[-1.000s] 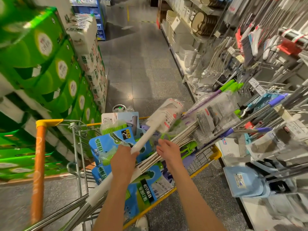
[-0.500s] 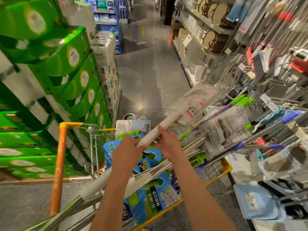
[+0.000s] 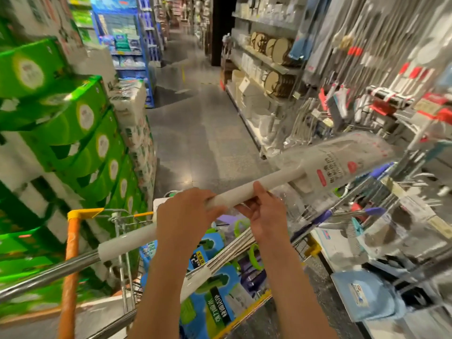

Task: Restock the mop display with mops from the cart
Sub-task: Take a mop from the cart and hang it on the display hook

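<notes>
The left hand (image 3: pixel 186 211) and right hand (image 3: pixel 265 214) both curl their fingers around the white-sleeved handle of one mop (image 3: pixel 256 187). It is held above the cart (image 3: pixel 73 231), its wrapped head toward the mop display (image 3: pixel 396 99) on the right.

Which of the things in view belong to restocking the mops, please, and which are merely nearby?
Part of the job:
- mop, held by left hand and right hand
- cart with packaged mops
- mop display

Merely nearby:
- green boxes
- round wooden boards
</notes>
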